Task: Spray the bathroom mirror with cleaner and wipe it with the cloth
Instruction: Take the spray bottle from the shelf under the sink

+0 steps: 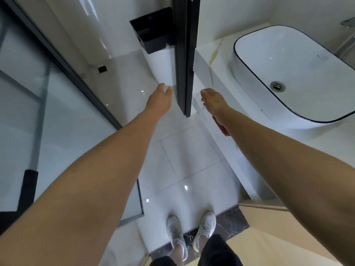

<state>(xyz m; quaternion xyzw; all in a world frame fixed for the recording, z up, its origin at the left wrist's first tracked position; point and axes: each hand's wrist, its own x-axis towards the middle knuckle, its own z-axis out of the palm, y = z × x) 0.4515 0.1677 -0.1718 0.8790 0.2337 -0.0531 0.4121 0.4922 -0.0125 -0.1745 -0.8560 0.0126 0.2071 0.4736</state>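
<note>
Both hands, left hand (160, 99) and right hand (212, 100), are reaching forward with relaxed fingers, holding nothing; spraying and wiping are both still waiting.

No readable text, label, brand, number or sign anywhere in view; small grey mark inside basin (299, 73) near far rim too blurred to read

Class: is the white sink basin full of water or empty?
Empty. The basin shows a bare, dry-looking white floor, and the metal drain at its bottom is fully exposed, with no waterline along the walls.
</note>
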